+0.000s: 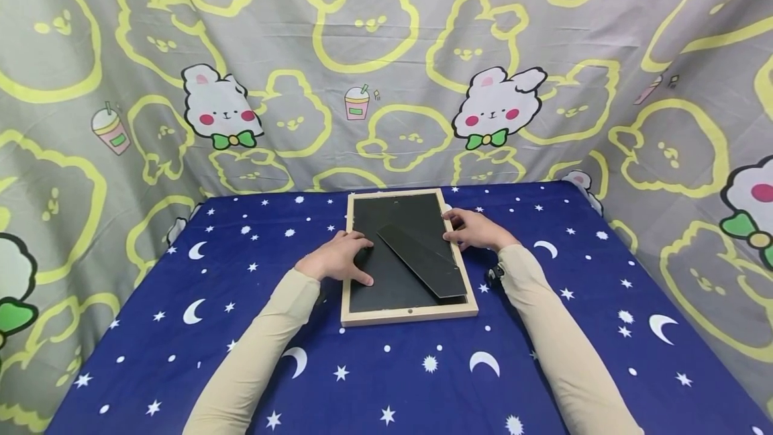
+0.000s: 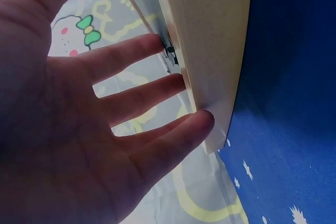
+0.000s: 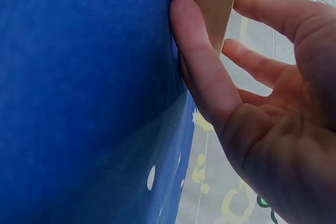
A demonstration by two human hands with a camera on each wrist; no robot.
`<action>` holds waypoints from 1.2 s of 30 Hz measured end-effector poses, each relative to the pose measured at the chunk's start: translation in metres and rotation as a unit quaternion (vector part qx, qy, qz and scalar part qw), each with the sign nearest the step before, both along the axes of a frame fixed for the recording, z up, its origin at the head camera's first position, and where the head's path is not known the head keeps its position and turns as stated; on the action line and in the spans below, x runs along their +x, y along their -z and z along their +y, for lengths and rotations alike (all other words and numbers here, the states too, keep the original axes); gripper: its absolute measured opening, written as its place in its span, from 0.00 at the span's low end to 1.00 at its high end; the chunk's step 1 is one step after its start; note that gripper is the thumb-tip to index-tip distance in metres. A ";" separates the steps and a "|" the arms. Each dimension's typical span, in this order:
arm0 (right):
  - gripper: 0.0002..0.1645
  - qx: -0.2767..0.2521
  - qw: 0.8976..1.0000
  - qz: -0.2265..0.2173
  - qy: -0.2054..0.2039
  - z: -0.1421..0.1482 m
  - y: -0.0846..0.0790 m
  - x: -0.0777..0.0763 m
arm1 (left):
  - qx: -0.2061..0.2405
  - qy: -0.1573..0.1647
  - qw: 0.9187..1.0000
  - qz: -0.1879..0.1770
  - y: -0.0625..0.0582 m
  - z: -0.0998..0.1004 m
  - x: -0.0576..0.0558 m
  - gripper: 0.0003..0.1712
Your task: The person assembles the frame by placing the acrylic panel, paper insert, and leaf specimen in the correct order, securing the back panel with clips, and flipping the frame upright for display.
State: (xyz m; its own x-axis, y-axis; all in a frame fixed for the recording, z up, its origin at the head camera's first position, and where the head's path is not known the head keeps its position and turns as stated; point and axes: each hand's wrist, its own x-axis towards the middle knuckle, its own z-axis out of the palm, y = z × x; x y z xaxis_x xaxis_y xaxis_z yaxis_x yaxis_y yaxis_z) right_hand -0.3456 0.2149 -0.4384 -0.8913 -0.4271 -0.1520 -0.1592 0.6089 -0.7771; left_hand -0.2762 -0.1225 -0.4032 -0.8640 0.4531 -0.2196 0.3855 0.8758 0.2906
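Observation:
A picture frame (image 1: 410, 317) in pale wood lies back up on the blue cloth. Its black backing board (image 1: 368, 294) carries a black stand leg (image 1: 419, 264) that slants across it. My left hand (image 1: 335, 259) is over the frame's left side, thumb spread above the board. In the left wrist view its straight fingertips (image 2: 202, 121) reach the wooden rim, one beside a small dark metal clip (image 2: 170, 51). At the right side my right hand (image 1: 474, 228) grips the wooden edge; one finger (image 3: 191, 22) lies along the outer face in the right wrist view.
The table's dark blue cloth (image 1: 386, 381) has white moons and stars. A grey curtain (image 1: 386, 39) with yellow outlines and cartoon rabbits hangs behind and along both sides. A dark band (image 1: 495, 274) shows at the right wrist.

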 end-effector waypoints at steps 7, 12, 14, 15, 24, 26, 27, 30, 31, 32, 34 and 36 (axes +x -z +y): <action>0.34 -0.007 1.000 -0.009 0.003 0.000 0.000 0.000 | 0.002 0.005 1.000 0.003 0.001 -0.002 -0.001 0.48; 0.33 -0.015 1.000 -0.009 0.003 -0.001 0.000 -0.001 | -0.003 0.001 1.000 -0.002 0.001 -0.003 -0.002 0.48; 0.33 -0.016 1.000 -0.008 0.005 -0.001 -0.001 -0.001 | -0.002 0.000 1.000 -0.005 0.001 -0.003 -0.002 0.49; 0.33 -0.015 1.000 -0.007 0.007 -0.001 -0.001 -0.001 | -0.001 0.002 1.000 -0.003 0.001 -0.003 -0.002 0.49; 0.33 -0.003 1.000 -0.002 0.013 -0.001 -0.002 0.000 | 0.007 0.014 1.000 0.005 0.003 -0.005 -0.005 0.48; 0.33 0.001 1.000 -0.003 0.013 -0.001 -0.002 0.001 | 0.007 0.016 1.000 0.004 0.003 -0.004 -0.005 0.48; 0.33 0.004 1.000 -0.003 0.013 -0.001 -0.001 0.002 | 0.007 0.015 1.000 0.003 0.003 -0.004 -0.004 0.48; 0.34 0.013 1.000 0.001 0.010 -0.002 -0.001 0.004 | 0.007 0.012 1.000 0.001 0.004 -0.003 -0.002 0.47; 0.34 0.016 1.000 0.002 0.009 -0.002 -0.001 0.005 | 0.006 0.011 1.000 0.000 0.004 -0.003 -0.002 0.47; 0.34 0.019 1.000 0.003 0.010 -0.003 0.000 0.005 | 0.004 0.010 1.000 0.001 0.004 -0.003 -0.002 0.47; 0.34 0.023 1.000 0.003 0.008 -0.004 -0.001 0.006 | 0.003 0.010 1.000 0.001 0.005 -0.003 -0.001 0.47; 0.34 0.028 1.000 0.004 0.009 -0.006 -0.001 0.006 | 0.003 0.009 1.000 0.002 0.005 -0.004 -0.001 0.47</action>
